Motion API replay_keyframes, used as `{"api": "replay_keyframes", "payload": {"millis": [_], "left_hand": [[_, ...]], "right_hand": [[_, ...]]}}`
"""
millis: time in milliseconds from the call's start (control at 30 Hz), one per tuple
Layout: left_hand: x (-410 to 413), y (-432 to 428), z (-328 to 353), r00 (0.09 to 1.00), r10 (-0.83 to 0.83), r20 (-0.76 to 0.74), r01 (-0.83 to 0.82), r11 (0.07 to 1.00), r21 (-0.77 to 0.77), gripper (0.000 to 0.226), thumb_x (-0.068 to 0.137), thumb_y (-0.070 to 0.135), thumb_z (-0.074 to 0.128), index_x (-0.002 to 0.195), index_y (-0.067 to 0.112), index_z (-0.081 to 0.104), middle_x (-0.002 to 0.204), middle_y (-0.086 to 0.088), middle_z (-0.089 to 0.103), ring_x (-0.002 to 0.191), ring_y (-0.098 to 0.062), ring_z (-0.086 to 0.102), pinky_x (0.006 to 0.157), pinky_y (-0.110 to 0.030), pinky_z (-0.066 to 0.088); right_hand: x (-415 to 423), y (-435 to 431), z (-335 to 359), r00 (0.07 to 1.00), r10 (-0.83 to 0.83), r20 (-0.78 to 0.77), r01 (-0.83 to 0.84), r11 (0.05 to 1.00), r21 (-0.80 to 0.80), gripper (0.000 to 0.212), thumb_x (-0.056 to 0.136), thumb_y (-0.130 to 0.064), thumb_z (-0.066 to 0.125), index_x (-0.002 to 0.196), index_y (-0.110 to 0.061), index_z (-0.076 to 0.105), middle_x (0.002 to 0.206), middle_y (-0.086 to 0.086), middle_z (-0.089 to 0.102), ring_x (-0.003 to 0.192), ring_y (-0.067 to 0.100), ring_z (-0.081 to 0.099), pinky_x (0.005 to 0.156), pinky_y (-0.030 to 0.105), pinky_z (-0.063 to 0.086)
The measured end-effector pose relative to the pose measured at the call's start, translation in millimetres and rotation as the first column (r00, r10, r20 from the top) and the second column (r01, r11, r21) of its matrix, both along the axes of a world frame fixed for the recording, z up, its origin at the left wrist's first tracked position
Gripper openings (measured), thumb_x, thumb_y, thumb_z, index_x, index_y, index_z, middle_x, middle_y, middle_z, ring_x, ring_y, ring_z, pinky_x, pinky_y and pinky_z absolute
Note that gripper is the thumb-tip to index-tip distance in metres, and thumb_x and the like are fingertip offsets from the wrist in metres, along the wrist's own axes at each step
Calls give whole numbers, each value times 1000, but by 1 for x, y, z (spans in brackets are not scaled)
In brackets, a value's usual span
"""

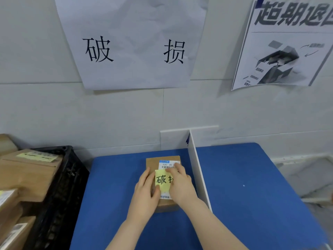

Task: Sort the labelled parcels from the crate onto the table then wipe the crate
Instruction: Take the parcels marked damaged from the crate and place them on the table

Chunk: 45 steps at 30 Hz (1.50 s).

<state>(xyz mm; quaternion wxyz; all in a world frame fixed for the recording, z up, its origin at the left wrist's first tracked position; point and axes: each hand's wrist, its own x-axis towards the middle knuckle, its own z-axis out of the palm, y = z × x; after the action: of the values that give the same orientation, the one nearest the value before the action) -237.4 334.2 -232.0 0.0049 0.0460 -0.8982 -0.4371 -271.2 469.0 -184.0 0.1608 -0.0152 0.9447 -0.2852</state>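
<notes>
A small brown cardboard parcel (153, 162) lies on the blue table (115, 186), just left of a white divider (199, 175). It carries a white shipping label and a yellow sticky note (163, 179) with black handwritten characters. My left hand (144, 193) grips the parcel's left side, thumb on the note. My right hand (180, 184) lies over the parcel's right side, fingers on the note and label. A black plastic crate (59, 192) stands at the left, holding several brown parcels (27, 175), one with a yellow note.
A white paper sign (133, 46) with two large characters hangs on the wall above the left table section. A printed poster (284, 46) hangs above the right section. The blue surface right of the divider (252, 186) holds nothing visible.
</notes>
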Motion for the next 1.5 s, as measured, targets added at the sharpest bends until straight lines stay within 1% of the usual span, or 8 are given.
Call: {"api": "replay_keyframes", "payload": {"millis": [133,367,600,767,967,1200,1333,1500], "left_hand": [[-30,2,-1,998,-57,28,56,998,32,55,99,27,48,150,29,29,157,23,11,139,-7,29,108,-32,39],[-65,5,3,994,-100,37,98,993,67,56,99,23,49,151,27,28,158,21,10,139,-8,29,110,-32,35],[-93,16,8,993,-117,25,114,990,88,53,99,19,50,149,22,33,158,18,14,126,6,28,95,-15,29],[-103,26,4,994,-108,25,105,991,80,55,99,25,48,150,24,29,159,20,10,142,-7,24,108,-23,30],[-111,36,1,996,-82,16,81,994,69,56,99,28,49,151,24,29,159,19,9,142,-8,23,113,-26,27],[-102,45,9,998,-30,46,35,994,-106,61,101,37,37,155,28,10,160,17,-5,146,-16,11,101,-31,41],[-84,40,37,996,16,93,1,984,-180,63,100,41,33,154,34,-1,161,11,-10,147,-19,2,101,-38,44],[-41,12,67,990,106,92,-78,960,-271,62,100,31,38,154,27,7,161,3,-8,147,-20,6,97,-28,42]], "right_hand": [[-25,4,1,999,11,30,-12,1000,19,60,92,0,42,146,-25,35,160,-4,9,137,33,27,105,39,40],[-45,4,4,998,5,55,-7,999,47,53,94,-5,40,144,-20,39,160,5,13,147,33,11,117,42,21],[-30,22,51,974,-103,-202,54,970,-235,53,93,6,38,137,-20,49,147,-6,38,129,7,42,99,16,40],[-15,54,83,882,-364,-299,215,876,-432,39,97,-3,39,113,-32,59,109,-17,54,94,-20,49,68,3,42],[-9,77,80,879,-414,-238,306,871,-384,37,98,-7,40,115,-37,56,119,-15,52,99,-16,46,87,33,52],[-1,71,70,919,-333,-209,236,892,-385,39,98,-7,42,106,-42,55,114,-25,51,101,-13,50,68,2,41],[-1,63,75,938,-256,-235,162,920,-356,34,98,-8,43,109,-39,55,117,-18,52,98,-12,51,69,1,41],[10,64,91,958,-156,-240,88,959,-271,32,98,-11,45,118,-33,56,122,-14,50,97,0,52,69,7,41]]}}
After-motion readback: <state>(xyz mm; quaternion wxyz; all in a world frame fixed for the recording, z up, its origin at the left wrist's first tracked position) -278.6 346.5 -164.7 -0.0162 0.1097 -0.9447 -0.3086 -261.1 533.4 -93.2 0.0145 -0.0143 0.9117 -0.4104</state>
